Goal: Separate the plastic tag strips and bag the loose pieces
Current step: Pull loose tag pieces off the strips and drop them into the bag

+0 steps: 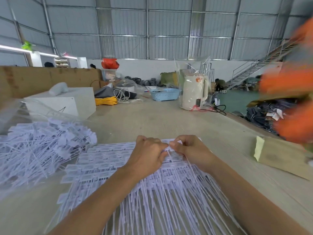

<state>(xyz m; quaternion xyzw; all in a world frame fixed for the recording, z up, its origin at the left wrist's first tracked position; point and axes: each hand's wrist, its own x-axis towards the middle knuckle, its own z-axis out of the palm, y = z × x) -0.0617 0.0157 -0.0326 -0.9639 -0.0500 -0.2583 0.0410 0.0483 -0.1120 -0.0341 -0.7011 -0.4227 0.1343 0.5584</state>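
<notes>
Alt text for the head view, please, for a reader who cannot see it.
Both hands, left hand and right hand, pinch one tag at the far edge of joined tag strips spread on a table. A clear bag of loose tags lies to the left.

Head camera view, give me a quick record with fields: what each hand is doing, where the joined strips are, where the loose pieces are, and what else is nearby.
left hand: pinches a tag at the far edge of the strips
right hand: pinches the neighbouring tag
joined tag strips: stacked flat on the table, tails toward the person
loose pieces: heaped at left in a clear bag
nearby: blue basket, wrapped kettle, far side
</notes>
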